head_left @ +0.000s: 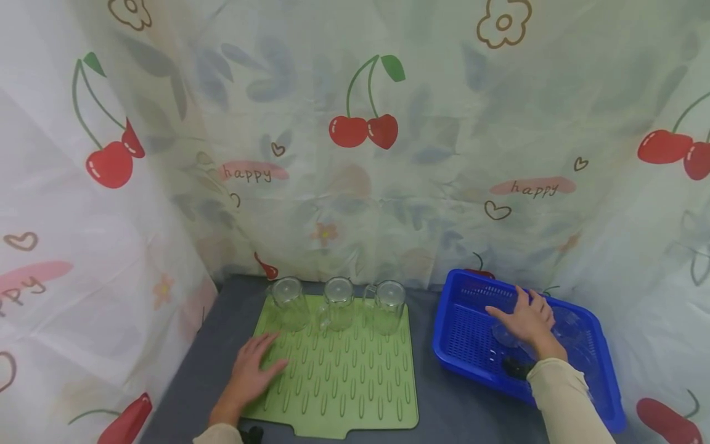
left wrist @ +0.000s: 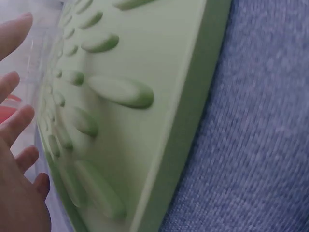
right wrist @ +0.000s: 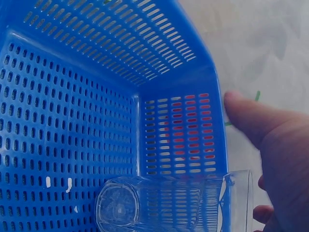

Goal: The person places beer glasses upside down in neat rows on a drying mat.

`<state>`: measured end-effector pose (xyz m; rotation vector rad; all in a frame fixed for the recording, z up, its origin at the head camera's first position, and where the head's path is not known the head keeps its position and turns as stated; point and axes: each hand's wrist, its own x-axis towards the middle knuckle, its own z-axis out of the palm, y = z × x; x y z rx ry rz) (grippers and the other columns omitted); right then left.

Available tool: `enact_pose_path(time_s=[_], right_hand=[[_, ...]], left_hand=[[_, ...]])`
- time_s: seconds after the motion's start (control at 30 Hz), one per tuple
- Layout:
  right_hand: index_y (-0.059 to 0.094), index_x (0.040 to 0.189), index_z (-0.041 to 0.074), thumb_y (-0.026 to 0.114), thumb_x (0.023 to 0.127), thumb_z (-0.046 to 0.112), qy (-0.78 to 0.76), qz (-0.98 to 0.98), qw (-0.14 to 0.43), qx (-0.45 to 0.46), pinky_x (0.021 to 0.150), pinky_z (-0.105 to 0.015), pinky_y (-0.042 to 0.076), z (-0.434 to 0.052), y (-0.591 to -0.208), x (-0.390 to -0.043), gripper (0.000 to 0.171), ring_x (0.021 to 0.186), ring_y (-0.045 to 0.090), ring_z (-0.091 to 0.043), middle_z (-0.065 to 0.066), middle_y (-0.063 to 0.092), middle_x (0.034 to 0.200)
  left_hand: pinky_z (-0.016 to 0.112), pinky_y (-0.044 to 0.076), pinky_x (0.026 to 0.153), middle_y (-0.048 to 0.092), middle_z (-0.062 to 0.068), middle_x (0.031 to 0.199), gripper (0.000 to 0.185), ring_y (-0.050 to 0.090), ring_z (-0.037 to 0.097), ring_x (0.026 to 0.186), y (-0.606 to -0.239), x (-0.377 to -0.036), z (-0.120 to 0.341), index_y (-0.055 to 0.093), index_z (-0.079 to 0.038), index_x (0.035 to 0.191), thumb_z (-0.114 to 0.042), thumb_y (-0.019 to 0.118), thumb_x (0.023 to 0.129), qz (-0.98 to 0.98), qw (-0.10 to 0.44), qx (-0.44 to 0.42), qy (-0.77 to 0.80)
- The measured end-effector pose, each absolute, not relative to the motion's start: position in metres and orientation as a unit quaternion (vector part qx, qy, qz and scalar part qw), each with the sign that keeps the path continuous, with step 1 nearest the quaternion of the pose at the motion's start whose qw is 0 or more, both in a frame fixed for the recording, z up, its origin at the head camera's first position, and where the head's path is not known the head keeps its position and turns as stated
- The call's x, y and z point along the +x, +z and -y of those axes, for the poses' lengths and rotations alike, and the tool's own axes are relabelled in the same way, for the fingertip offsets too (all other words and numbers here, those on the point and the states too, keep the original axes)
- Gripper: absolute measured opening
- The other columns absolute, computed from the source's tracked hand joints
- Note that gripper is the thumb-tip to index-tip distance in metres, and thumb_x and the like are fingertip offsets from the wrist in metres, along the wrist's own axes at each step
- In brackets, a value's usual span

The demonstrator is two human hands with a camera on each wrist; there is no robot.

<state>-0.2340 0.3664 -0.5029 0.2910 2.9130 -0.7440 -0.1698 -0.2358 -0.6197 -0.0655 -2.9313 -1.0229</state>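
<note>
Holding right hand [head_left: 529, 322], fingers [head_left: 522, 300] wide, near clear glass [right wrist: 166, 203], mouth and long axis toward far edge of blue basket [head_left: 471, 375]; left hand [head_left: 248, 373], also wide, beside drying mat [head_left: 360, 414].

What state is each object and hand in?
Green ridged rectangular mat: lying flat.
Three clear glass mugs with handles: standing on it, apparently upside down.
Blue perforated plastic basket: uncovered.
Clear glassware: inside the basket, partly hidden.
Left hand: fingers spread, over the mat's left edge.
Right hand: fingers spread, over the basket.
</note>
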Motion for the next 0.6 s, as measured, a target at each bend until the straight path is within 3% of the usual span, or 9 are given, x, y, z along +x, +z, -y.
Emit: enact_pose_path(time_s=[0.6], right_hand=[[0.013, 0.157, -0.010, 0.065, 0.097, 0.034, -0.220, -0.969, 0.045, 0.103, 0.108, -0.079, 0.014, -0.370, -0.502, -0.232, 0.091, 0.137, 0.007, -0.068, -0.043, 0.003, 0.157]], left_hand=[[0.079, 0.009, 0.118, 0.025, 0.017, 0.169, 0.093, 0.007, 0.053, 0.155, -0.634, -0.176, 0.245, 0.032, -0.017, 0.161, -0.059, 0.072, 0.089, 0.936, -0.051, 0.027, -0.347]])
